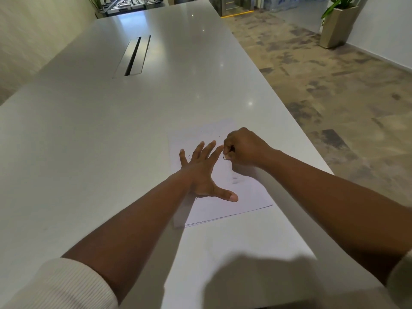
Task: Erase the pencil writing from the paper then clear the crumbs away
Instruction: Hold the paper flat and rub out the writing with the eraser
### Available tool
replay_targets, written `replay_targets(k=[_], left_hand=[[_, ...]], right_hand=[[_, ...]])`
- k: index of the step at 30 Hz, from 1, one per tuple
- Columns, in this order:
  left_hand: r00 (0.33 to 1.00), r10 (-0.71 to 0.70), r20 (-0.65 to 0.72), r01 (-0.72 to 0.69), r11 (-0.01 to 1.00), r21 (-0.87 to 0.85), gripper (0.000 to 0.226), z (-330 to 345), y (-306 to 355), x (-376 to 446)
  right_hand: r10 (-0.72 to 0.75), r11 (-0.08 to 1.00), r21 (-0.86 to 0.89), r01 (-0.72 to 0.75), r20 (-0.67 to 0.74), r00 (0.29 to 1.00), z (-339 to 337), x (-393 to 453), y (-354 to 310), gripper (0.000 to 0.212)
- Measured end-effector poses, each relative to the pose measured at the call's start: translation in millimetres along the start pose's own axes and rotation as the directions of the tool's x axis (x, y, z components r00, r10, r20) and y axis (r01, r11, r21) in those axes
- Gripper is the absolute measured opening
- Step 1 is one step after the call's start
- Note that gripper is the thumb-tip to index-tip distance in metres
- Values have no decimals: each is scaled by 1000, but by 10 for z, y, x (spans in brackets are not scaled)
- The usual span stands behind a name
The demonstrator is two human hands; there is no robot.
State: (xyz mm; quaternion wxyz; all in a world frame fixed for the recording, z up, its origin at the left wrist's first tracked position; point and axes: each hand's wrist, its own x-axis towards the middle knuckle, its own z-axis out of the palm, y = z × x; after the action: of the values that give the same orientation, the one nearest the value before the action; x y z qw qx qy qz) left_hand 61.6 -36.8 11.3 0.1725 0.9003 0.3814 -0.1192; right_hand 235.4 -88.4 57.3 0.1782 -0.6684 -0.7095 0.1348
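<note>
A thin stack of white paper (249, 197) lies on the white table near its right edge. My left hand (201, 172) presses flat on the sheet with fingers spread and holds nothing. My right hand (244, 147) is closed in a fist over the paper's middle right, gripping a small eraser (225, 156) whose tip pokes out below the fingers onto the sheet. Tiny dark crumbs (213, 130) dot the far part of the page and a few lie near my left hand. Faint pencil marks (235, 179) show below my right hand.
The long white table (111, 141) stretches ahead, with a metal cable slot (133, 55) in its middle. Its right edge runs just past the paper, with patterned floor (323, 74) beyond. A potted plant (337, 23) stands at the far right wall.
</note>
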Motion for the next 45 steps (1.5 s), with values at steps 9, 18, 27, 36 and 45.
replay_targets(k=[9,18,27,36,45], left_hand=[[999,-20,42,20,1000,-4,160,-44,27,2],[999,-12,45,12,1000,5,158,-49,36,-3],[998,-28,59,27,1000,9,157,-63,36,-3],[996,-46,75,45,999,20,155,-88,78,-30],[997,-32,77,31,999,17,155,-94,88,-37]], right_hand=[[-3,998,68,-19,317,949,-134,-219,0,8],[59,992,106,-73,135,989,-57,-187,61,12],[25,984,170,-47,126,992,-45,-172,116,16],[-15,991,131,-24,292,956,-112,-366,136,7],[2,999,45,1,-78,997,81,-96,88,5]])
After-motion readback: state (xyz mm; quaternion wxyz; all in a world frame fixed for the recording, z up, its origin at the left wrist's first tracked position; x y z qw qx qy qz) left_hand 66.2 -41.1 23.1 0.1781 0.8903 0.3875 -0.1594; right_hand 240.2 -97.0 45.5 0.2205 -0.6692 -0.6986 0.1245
